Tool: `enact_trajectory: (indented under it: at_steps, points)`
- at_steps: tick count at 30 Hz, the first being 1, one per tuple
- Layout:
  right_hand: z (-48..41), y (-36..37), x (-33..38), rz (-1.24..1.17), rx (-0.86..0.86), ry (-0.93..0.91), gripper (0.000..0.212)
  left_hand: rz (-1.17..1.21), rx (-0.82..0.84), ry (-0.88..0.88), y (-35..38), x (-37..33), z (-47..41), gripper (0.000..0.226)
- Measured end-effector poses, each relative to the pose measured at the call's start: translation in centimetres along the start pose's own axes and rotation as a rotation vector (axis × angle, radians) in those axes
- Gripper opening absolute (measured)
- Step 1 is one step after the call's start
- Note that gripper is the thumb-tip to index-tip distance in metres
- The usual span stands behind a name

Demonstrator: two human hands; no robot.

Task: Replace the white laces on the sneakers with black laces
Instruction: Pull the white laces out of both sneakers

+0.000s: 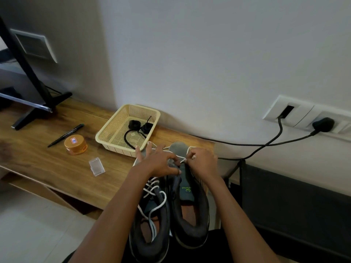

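Two dark grey sneakers stand side by side, toes toward the wall. The left sneaker (pixel 150 236) still carries a loose white lace (pixel 153 188) criss-crossed over its tongue. The right sneaker (pixel 191 221) has its tongue laid open. My right hand (pixel 201 164) pinches a strand of white lace (pixel 182 160) near the toe end of the right sneaker. My left hand (pixel 157 162) lies over the front of the shoes, fingers spread, thumb against the right sneaker's tongue. Two coiled black laces (pixel 139 127) lie in the cream basket (pixel 114 128).
On the wooden shelf (pixel 57 168) sit an orange round tin (pixel 76 144), a black pen (pixel 65 135), a small clear plastic box (pixel 96 166) and a TV stand foot (pixel 39 109). Black cables (pixel 266 144) run from wall sockets on the right. A dark bench (pixel 294 202) stands to the right.
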State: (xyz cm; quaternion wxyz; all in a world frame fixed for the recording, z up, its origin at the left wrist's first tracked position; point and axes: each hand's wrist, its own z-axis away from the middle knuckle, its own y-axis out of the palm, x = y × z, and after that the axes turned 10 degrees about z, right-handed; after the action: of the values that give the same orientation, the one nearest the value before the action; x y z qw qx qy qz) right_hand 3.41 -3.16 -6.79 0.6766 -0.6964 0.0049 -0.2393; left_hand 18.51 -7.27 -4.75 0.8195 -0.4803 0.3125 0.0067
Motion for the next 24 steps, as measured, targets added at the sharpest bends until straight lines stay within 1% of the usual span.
enact_trajectory:
  at_steps: [4, 6, 9, 16, 19, 24]
  points:
    - [-0.08, -0.29, -0.31, -0.131, -0.017, 0.119, 0.021, 0.006, -0.003, -0.002, -0.07, -0.22, 0.17, 0.029]
    - [-0.19, -0.25, -0.41, -0.195, -0.013, 0.158, 0.024, 0.011, -0.004, 0.002, -0.01, -0.36, 0.15, 0.028]
    - [-0.34, 0.18, -0.22, -0.236, 0.011, 0.186, 0.024, 0.025, -0.005, -0.003, -0.01, -0.41, 0.12, 0.027]
    - [-0.53, 0.04, -0.40, -0.304, -0.025, 0.191, 0.028, 0.036, 0.002, 0.004, 0.19, -0.44, 0.04, 0.027]
    - [-0.58, 0.03, -0.59, -0.323, -0.030, 0.199, 0.024, 0.028, 0.004, 0.009, 0.20, -0.46, -0.04, 0.026]
    - [-0.84, 0.50, -0.79, -0.379, -0.040, 0.244, 0.028, 0.002, -0.012, 0.035, 0.41, -0.49, -0.29, 0.017]
